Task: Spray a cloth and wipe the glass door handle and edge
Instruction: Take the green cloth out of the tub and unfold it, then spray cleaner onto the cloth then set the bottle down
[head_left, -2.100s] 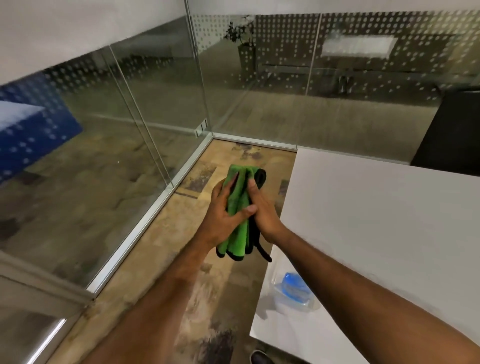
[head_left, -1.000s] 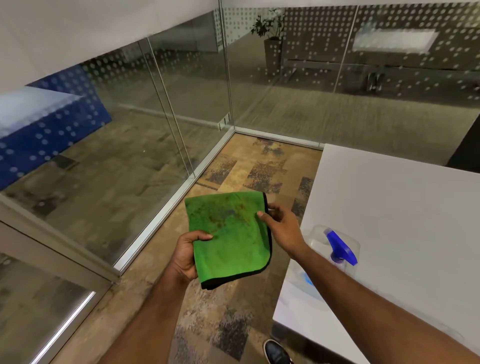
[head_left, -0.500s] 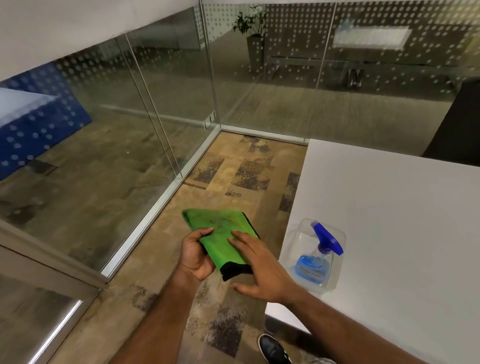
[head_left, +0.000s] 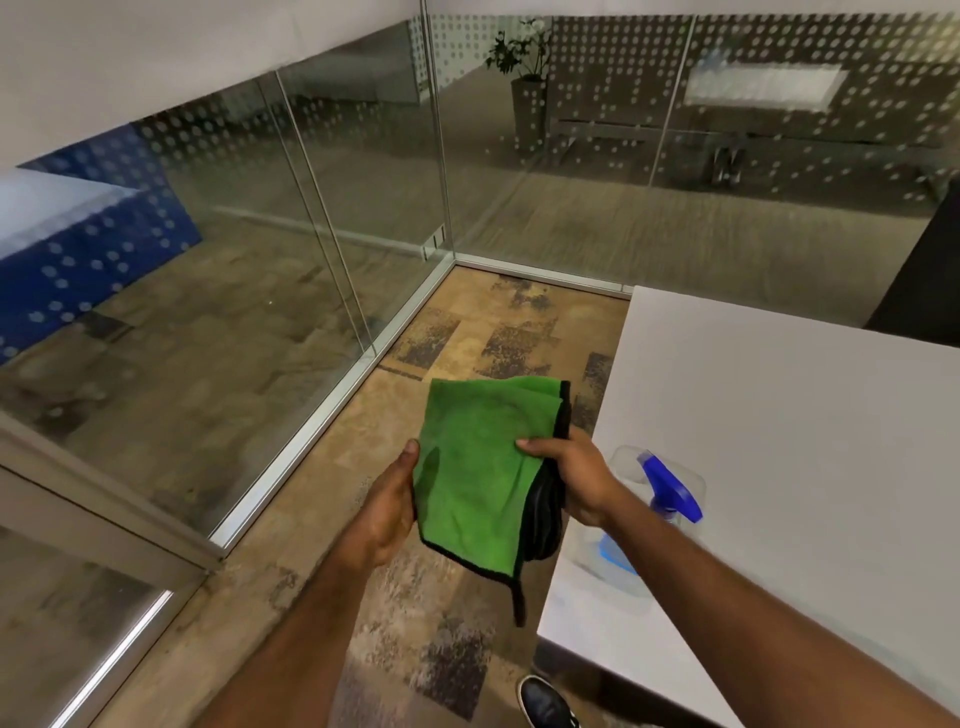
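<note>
- Left hand (head_left: 387, 506) grips the left side of the cloth (head_left: 480, 470), thumb on top and fingers underneath; half a second ago it held a smaller folded wad.
- Cloth now hangs opened between the 2 hands over the floor, its long axis running away from the person, black-trimmed corner pointing down.
- Right hand (head_left: 574, 475) pinches the right black edge, so spraying looks next.
- Spray bottle (head_left: 657, 501) stands untouched on the table (head_left: 810, 441), just beside that hand.
</note>
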